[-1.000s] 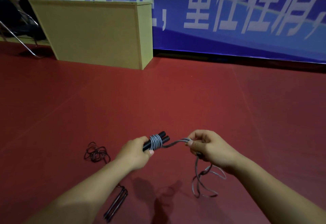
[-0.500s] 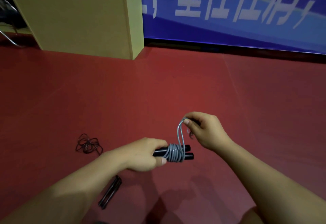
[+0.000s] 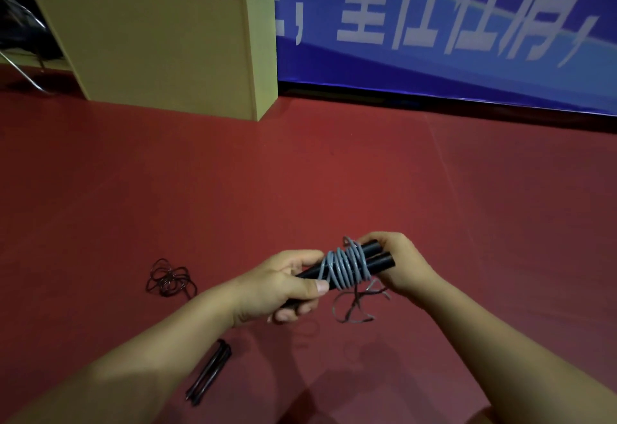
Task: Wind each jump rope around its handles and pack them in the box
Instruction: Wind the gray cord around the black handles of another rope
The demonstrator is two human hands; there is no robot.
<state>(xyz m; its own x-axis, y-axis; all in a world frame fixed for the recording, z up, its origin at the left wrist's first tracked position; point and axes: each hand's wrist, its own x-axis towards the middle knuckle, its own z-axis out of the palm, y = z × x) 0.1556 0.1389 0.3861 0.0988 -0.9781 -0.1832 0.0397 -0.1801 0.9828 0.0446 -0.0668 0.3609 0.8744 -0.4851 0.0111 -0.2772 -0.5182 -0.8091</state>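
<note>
Between the two hands, above the dark red floor [image 3: 334, 173], a pair of black cylindrical jump-rope handles [image 3: 379, 255] lies side by side, bound by coils of grey cord [image 3: 344, 266]. The left hand [image 3: 277, 286] grips their near end, thumb pressed beside the coils. The right hand [image 3: 397, 261] curls around their far end, and loose grey cord dangles below it. On the floor to the left lies a tangled dark cord [image 3: 169, 278], with a second pair of black handles [image 3: 210, 372] nearer the person. Farther back stands a yellow-tan wooden box [image 3: 160, 46] before a blue banner [image 3: 467, 23].
</note>
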